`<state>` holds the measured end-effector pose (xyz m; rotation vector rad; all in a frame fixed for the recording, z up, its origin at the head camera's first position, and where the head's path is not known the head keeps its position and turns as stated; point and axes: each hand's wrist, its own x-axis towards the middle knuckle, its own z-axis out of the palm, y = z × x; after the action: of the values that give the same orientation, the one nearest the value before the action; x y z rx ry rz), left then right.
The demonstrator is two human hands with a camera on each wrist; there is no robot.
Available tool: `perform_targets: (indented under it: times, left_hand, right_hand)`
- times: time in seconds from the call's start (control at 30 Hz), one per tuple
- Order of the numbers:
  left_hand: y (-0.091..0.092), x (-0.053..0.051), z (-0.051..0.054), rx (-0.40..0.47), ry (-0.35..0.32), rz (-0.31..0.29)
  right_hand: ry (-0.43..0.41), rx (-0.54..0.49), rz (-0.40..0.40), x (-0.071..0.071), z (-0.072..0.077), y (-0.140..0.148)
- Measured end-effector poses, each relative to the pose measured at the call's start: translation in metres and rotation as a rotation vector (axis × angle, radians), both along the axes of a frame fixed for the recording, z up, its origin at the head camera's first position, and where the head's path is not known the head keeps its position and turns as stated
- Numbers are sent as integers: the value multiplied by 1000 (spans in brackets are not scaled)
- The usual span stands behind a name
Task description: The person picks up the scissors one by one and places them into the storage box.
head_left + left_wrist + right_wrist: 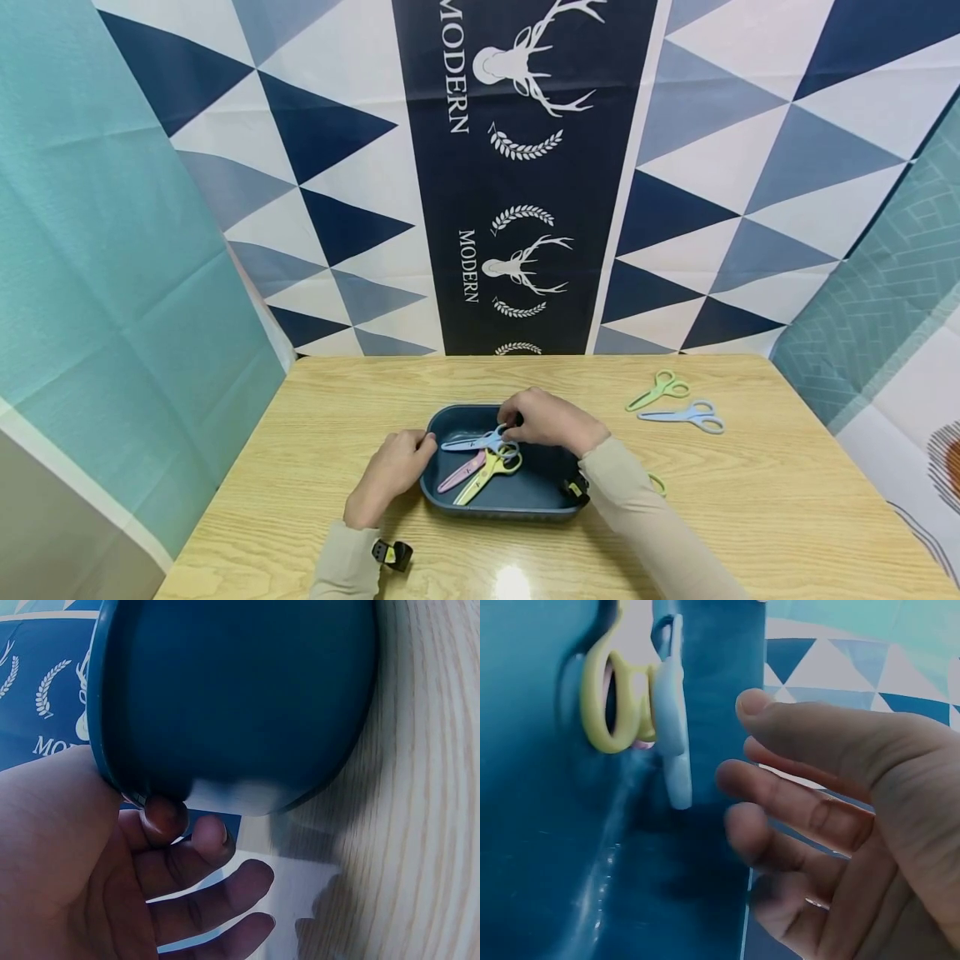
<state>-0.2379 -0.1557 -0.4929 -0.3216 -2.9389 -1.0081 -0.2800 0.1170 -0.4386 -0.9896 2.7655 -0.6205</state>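
Note:
A dark blue tray (536, 483) holds blue scissors (459, 446), pink scissors (456, 476) and yellow scissors (477, 483) at its left side. My left hand (393, 468) pinches the tray's left end; in the left wrist view that hand (97, 877) has thumb and index at the rim of the tray (240, 690), other fingers loosely bent. My right hand (555, 420) is over the tray's far side by the blue handles. The right wrist view shows this hand (885, 780) with fingers apart, beside the blue scissors (670, 712) and yellow scissors (594, 697), touching neither.
On the wooden table (330, 417), green scissors (660, 390) and another blue pair (682, 415) lie to the right, behind the right forearm. Part of a green handle (657, 484) shows beside the right sleeve. A patterned cloth (360, 167) hangs behind the table.

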Motion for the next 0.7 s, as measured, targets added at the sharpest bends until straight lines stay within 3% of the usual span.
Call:
perform_targets:
  times: [0.37,0.7]
  left_hand:
    - [0,0,-2,-11,11,-8]
    - [0,0,-3,-7,25,-12]
  right_hand:
    - [-26,-71,1,4,16,13]
    - [20,-93,-30,4,27,33]
